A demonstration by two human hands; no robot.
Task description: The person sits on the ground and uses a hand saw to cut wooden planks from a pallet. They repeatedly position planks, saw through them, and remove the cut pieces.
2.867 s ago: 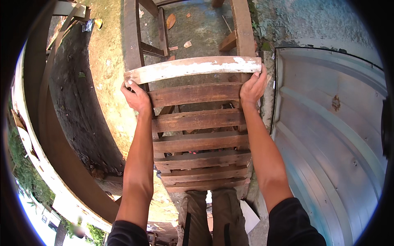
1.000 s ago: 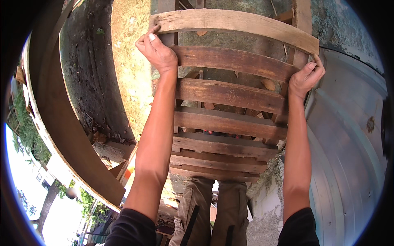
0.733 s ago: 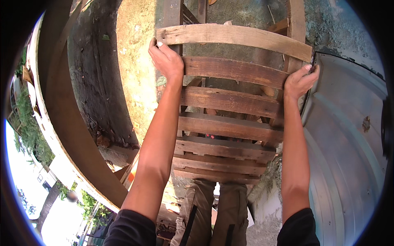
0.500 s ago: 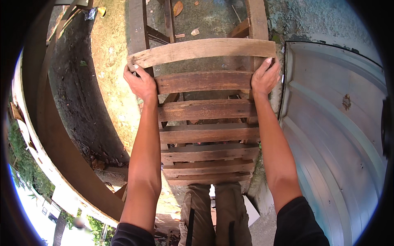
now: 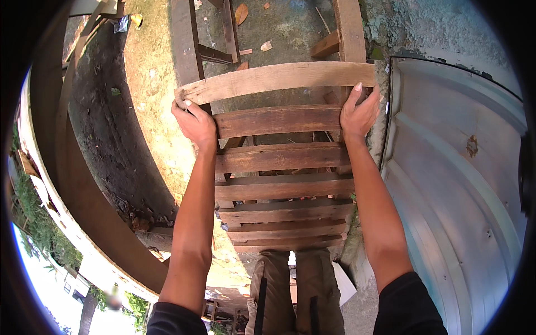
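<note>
A pale wooden slat (image 5: 279,76) lies crosswise over the left side rail (image 5: 186,42) and right side rail (image 5: 351,33) of a wooden frame. My left hand (image 5: 196,124) is closed around its left end, the thumb on the near face. At the other end my right hand (image 5: 358,113) grips the slat, its thumb pointing up against the near edge and the fingers curled, partly hidden, around the corner. Nearer to me, several darker slats (image 5: 279,121) span the same rails with gaps between them, running down to my legs.
A ribbed metal sheet (image 5: 446,151) stands close on the right, below a rough bluish wall (image 5: 446,33). Left of the frame runs a sunlit concrete strip (image 5: 148,100), then a curved-looking brown board (image 5: 92,190). Dry leaves (image 5: 241,14) and scraps dot the ground.
The frame, slat and hands all sit slightly lower in the picture. My right thumb has shifted inward along the slat's near edge. Both hands keep their hold.
</note>
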